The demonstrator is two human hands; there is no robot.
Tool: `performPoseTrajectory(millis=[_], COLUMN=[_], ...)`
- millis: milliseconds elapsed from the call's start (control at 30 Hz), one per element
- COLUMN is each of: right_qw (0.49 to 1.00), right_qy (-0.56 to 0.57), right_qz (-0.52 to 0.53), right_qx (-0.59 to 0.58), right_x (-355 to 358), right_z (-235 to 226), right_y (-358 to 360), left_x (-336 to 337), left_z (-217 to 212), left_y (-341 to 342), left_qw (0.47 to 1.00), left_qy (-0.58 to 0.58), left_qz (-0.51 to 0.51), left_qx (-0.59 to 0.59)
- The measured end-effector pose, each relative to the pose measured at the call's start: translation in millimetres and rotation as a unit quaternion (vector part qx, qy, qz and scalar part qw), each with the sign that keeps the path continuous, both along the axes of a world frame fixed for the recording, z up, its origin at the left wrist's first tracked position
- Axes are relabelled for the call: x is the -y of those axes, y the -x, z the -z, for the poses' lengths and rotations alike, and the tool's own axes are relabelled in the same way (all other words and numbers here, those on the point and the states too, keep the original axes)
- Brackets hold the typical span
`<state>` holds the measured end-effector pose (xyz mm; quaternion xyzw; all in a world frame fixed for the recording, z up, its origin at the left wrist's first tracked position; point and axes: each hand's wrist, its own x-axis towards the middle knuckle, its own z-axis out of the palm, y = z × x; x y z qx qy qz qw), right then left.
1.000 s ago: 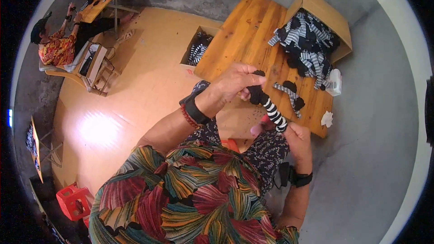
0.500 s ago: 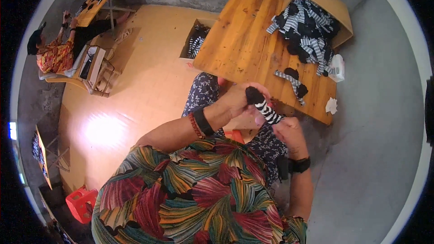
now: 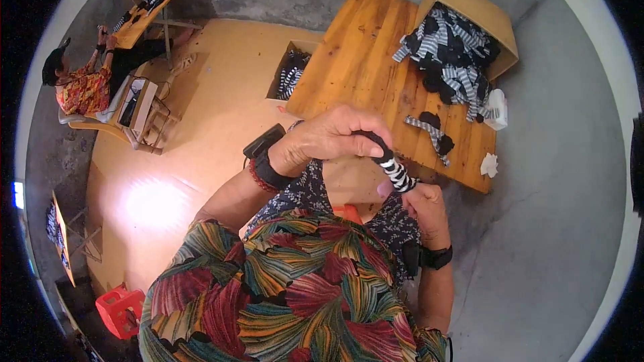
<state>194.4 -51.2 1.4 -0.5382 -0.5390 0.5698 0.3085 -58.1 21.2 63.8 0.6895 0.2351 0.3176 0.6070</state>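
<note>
Between my hands, above my lap, is a black-and-white striped sock [image 3: 397,174]. My left hand [image 3: 345,135] pinches its black end between thumb and fingers. The striped end is gripped by my right hand [image 3: 426,208], whose fingers are partly hidden. The sock bends in a curve from one hand to the other. Just beyond, on the wooden table [image 3: 349,47], lie loose grey-striped socks with black parts [image 3: 433,135]. A heap of similar striped socks [image 3: 449,53] spills out of a tipped cardboard box [image 3: 500,33] at the table's far right.
A white packet [image 3: 496,108] and a crumpled tissue [image 3: 489,165] lie at the table's right edge. On the floor left of the table stands a carton of striped socks [image 3: 293,72]. A co-worker [image 3: 84,90] sits at another table far left. A red stool [image 3: 121,311] stands lower left.
My left hand has risen and turned, its back now upward, at the sock's black end. The sock has bent into a curve. My right hand has dropped slightly, still gripping.
</note>
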Motion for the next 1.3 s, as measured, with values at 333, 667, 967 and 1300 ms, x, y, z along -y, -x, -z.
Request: performPoseTrajectory(millis=[333, 667, 967, 1300], right_qw=[0.971, 0.959, 0.980, 0.952], right_qy=[-0.199, 0.079, 0.076, -0.260], right_qz=[0.041, 0.137, 0.067, 0.095], right_qx=[0.126, -0.235, -0.173, 0.134], right_x=[8.2, 22.5, 14.1, 7.5], right_z=[-16.5, 13.1, 13.3, -31.6], right_y=[-3.0, 42.2, 35.0, 9.3], left_x=[7.3, 21.2, 26.4, 11.4], left_z=[13.7, 28.4, 24.1, 11.7], left_y=[-20.0, -59.8, -49.6, -39.8], left_qw=[0.994, 0.964, 0.904, 0.961], left_qy=[-0.057, 0.141, 0.224, 0.157], left_qz=[-0.095, -0.129, -0.216, -0.127], left_qx=[0.024, 0.187, 0.294, 0.188])
